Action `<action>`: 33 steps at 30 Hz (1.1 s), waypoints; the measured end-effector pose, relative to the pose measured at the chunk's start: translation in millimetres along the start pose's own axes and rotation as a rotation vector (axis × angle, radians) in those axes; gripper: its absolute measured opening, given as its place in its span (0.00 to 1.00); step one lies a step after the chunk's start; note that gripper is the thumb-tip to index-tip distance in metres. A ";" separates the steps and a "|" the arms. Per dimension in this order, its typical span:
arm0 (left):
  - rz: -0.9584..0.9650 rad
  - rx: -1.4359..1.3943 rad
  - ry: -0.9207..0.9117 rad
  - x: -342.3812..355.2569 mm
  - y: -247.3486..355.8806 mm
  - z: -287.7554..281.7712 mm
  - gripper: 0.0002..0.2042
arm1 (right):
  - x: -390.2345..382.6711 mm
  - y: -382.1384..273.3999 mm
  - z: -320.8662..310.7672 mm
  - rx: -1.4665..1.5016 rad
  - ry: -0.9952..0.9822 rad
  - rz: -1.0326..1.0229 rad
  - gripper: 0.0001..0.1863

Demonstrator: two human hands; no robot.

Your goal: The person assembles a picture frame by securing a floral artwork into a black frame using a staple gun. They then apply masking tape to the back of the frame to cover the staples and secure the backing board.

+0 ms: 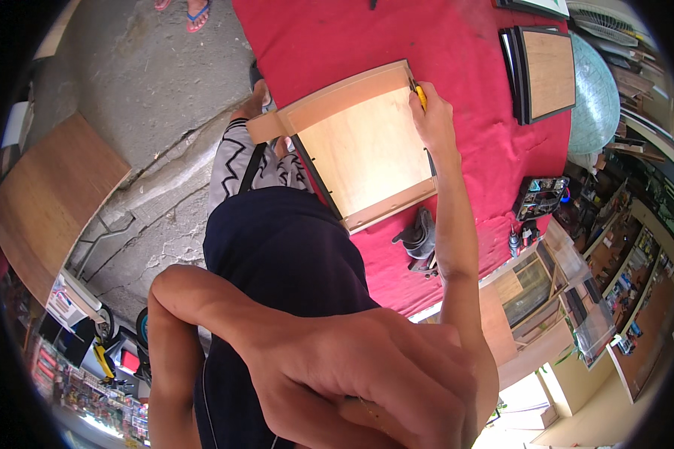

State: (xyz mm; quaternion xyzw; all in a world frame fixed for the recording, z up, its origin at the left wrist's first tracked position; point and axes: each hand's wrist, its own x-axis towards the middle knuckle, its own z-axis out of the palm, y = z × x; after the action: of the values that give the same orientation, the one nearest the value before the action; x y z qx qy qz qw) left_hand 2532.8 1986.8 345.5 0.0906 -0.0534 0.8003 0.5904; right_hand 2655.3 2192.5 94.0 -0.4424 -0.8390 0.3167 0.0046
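Observation:
My right hand (436, 123) is closed around a yellow-handled utility knife (421, 97), its tip at the far right corner of a shallow picture frame. The frame has a pale plywood back (363, 150) and a dark edge on its near left side. Wide brown tape (352, 97) runs along the far side, and a loose end (262, 129) sticks out past the left corner. More brown tape (397, 206) covers the near side. My left arm bends back toward me, and my left hand (367, 359) is raised very near the camera. Its fingertips are hidden.
The frame lies on a red cloth (337, 37). Near it sits a grey-black object (419, 238). Stacked black frames (547, 75), a round glass sheet (595, 97) and a black tray of small parts (541, 197) stand right. Another person's foot in a flip-flop (197, 15) shows far left.

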 end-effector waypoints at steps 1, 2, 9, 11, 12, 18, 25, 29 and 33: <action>0.027 -0.057 0.023 -0.6 -3.1 1.0 0.03 | 0.3 0.2 -0.2 0.003 -0.005 0.007 0.12; 0.056 -0.113 0.043 -0.4 -5.6 2.0 0.02 | 0.4 -0.3 -1.0 0.007 -0.010 0.014 0.12; 0.020 -0.002 -0.166 11.4 -1.4 -26.5 0.06 | 1.8 -2.6 -4.1 -0.019 -0.040 0.090 0.11; -0.096 0.435 -0.171 21.7 10.2 -59.4 0.08 | 0.9 -0.5 -5.4 -0.021 -0.018 0.051 0.11; -0.069 0.762 -0.050 25.2 13.9 -92.3 0.08 | 5.8 -1.1 0.7 -0.015 -0.021 0.002 0.11; -0.015 2.390 0.377 32.5 28.3 -275.2 0.10 | 0.2 0.2 -3.5 0.016 0.007 0.014 0.11; -0.009 2.420 0.203 29.4 38.7 -319.7 0.08 | 1.4 1.8 -3.2 0.020 0.002 -0.009 0.11; 0.014 2.427 0.185 29.2 38.6 -323.4 0.08 | 2.9 9.2 0.5 0.006 0.045 -0.071 0.11; 0.037 2.426 0.171 29.2 38.8 -324.4 0.08 | 5.0 13.0 2.6 0.000 0.063 -0.102 0.11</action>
State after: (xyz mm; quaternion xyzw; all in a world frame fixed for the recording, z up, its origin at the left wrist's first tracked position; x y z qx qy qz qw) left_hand 2460.9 2065.0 35.1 0.5303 0.7675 0.3421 0.1124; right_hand 2661.2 2200.1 83.5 -0.4088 -0.8599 0.3019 0.0469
